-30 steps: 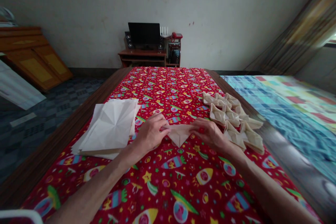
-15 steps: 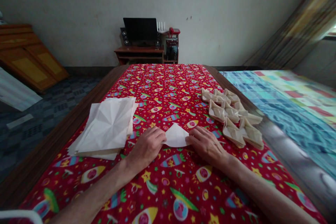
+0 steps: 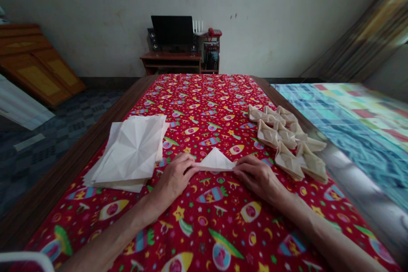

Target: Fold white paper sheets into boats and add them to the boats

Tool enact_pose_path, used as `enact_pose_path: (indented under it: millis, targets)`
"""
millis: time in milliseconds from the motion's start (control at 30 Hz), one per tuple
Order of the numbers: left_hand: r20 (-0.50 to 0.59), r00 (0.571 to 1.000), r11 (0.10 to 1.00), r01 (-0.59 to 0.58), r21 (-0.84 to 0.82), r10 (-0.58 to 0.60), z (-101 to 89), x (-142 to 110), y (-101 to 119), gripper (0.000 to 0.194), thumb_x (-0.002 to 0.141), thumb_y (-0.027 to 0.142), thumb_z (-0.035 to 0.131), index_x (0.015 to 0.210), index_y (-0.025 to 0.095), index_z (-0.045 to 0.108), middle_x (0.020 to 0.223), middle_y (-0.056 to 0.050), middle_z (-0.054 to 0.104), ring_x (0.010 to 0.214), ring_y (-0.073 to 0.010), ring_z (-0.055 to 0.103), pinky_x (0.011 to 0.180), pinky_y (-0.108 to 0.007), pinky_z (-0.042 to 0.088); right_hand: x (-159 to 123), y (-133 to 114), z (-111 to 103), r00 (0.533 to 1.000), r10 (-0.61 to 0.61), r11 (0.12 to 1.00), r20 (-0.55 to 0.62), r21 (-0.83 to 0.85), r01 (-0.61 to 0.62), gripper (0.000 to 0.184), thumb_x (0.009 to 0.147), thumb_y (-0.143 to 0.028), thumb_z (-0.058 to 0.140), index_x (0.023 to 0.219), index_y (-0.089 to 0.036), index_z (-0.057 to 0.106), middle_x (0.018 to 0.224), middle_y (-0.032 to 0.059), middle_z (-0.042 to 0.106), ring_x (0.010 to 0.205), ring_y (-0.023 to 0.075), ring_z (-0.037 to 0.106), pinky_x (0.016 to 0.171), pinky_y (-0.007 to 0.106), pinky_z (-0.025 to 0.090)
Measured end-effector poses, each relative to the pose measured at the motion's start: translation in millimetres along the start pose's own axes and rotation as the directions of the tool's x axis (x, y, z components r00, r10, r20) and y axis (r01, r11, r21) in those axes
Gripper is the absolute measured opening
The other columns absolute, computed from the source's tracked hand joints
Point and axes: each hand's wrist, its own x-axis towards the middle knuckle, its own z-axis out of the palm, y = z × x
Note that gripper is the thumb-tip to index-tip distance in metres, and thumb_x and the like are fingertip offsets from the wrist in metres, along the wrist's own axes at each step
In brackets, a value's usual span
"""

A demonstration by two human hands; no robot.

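Observation:
A white sheet of folded paper lies at the middle of the red patterned tablecloth, a peak pointing away from me and a narrow band along its near edge. My left hand pinches its left end between thumb and fingers. At the opposite end, my right hand grips the right corner in the same way. To the left is a stack of creased white paper sheets. Several folded paper pieces, beige and boat-like, sit in rows to the right.
The tablecloth covers a dark wooden table. Beyond it a monitor and red telephone stand on a small desk. A bed adjoins the right side; a wooden cabinet is at far left.
My hands have moved apart, and the paper between them now shows a wider, flatter shape with a straight near band. The camera view has shifted slightly.

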Motion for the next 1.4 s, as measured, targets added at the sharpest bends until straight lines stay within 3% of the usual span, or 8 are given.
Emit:
enact_pose_path:
  millis: [200, 667, 767, 833, 900, 1033, 1200, 1400]
  targets:
    - [0.051, 0.996, 0.993, 0.061, 0.102, -0.067, -1.8, 7, 5, 0.017, 0.087, 0.017, 0.053, 0.071, 0.016, 0.055, 0.083, -0.003, 0.054, 0.081, -0.0168, 0.053, 0.074, -0.03, 0.043, 7, 0, 5, 0.979, 0.189, 0.977, -0.078, -0.088, -0.196, 0.023, 0.092, -0.03, 0.049, 0.078, -0.021, 0.064, 0.077, 0.0027, 0.061, 0.067, 0.0138, 0.057, 0.06, 0.025, 0.042]
    - [0.01, 0.996, 0.98, 0.085, 0.182, -0.088, 3.4, 13, 1, 0.019, 0.077, 0.014, 0.057, 0.062, 0.018, 0.045, 0.077, -0.002, 0.049, 0.076, -0.0172, 0.051, 0.069, -0.031, 0.044, 13, -3, 6, 0.975, 0.214, 0.939, -0.066, -0.261, -0.224, 0.025, 0.089, -0.031, 0.051, 0.068, -0.019, 0.053, 0.068, 0.0009, 0.056, 0.059, 0.012, 0.049, 0.056, 0.024, 0.033]
    - [-0.002, 0.996, 0.975, 0.087, 0.204, -0.089, 0.9, 14, 2, 0.005, 0.077, 0.016, 0.06, 0.076, 0.017, 0.055, 0.085, -0.004, 0.054, 0.084, -0.0195, 0.054, 0.075, -0.034, 0.047, 13, -3, 6, 0.969, 0.239, 0.939, -0.067, -0.237, -0.248, 0.025, 0.089, -0.031, 0.051, 0.067, -0.019, 0.052, 0.068, 0.0008, 0.056, 0.06, 0.0116, 0.05, 0.056, 0.024, 0.033]
    - [-0.001, 0.999, 0.964, 0.053, 0.259, -0.055, -2.1, 15, 7, 0.025, 0.078, 0.015, 0.06, 0.102, 0.018, 0.058, 0.104, -0.007, 0.057, 0.099, -0.0228, 0.053, 0.087, -0.039, 0.046, 13, -3, 7, 0.965, 0.252, 0.938, -0.068, -0.227, -0.261, 0.025, 0.089, -0.031, 0.052, 0.067, -0.019, 0.052, 0.068, 0.0006, 0.056, 0.061, 0.0117, 0.05, 0.056, 0.023, 0.032]
    - [0.073, 0.996, 0.947, -0.066, 0.315, 0.045, -3.9, 15, 16, 0.043, 0.082, 0.011, 0.054, 0.123, 0.023, 0.052, 0.127, -0.006, 0.052, 0.117, -0.0243, 0.046, 0.1, -0.043, 0.039, 13, -3, 7, 0.965, 0.25, 0.939, -0.073, -0.224, -0.26, 0.026, 0.089, -0.031, 0.052, 0.067, -0.019, 0.052, 0.068, 0.0005, 0.056, 0.061, 0.0119, 0.05, 0.055, 0.023, 0.032]
    - [0.325, 0.918, 0.901, -0.323, 0.288, 0.225, 2.4, 12, 32, 0.042, 0.089, 0.009, 0.042, 0.127, 0.025, 0.051, 0.141, 0.002, 0.045, 0.135, -0.0222, 0.029, 0.114, -0.046, 0.021, 12, -1, 9, 0.972, 0.216, 0.945, -0.097, -0.229, -0.233, 0.026, 0.088, -0.032, 0.052, 0.066, -0.019, 0.051, 0.066, 0.0004, 0.055, 0.06, 0.0117, 0.049, 0.054, 0.023, 0.032]
    - [0.387, 0.906, 0.922, -0.286, 0.26, 0.172, 13.8, 4, 37, 0.048, 0.087, 0.004, 0.037, 0.134, 0.014, 0.044, 0.143, -0.004, 0.043, 0.138, -0.0184, 0.027, 0.114, -0.037, 0.027, 13, -2, 8, 0.975, 0.201, 0.949, -0.098, -0.228, -0.218, 0.026, 0.089, -0.031, 0.052, 0.065, -0.019, 0.051, 0.066, 0.0002, 0.055, 0.058, 0.0112, 0.049, 0.054, 0.023, 0.032]
    - [0.411, 0.9, 0.911, -0.284, 0.299, 0.146, 10.5, 2, 41, 0.055, 0.082, 0.002, 0.038, 0.135, 0.015, 0.042, 0.145, -0.007, 0.039, 0.139, -0.0201, 0.025, 0.115, -0.043, 0.025, 12, 0, 9, 0.974, 0.194, 0.952, -0.118, -0.218, -0.216, 0.021, 0.088, -0.031, 0.053, 0.07, -0.019, 0.052, 0.067, 0.0001, 0.056, 0.06, 0.0121, 0.05, 0.055, 0.024, 0.034]
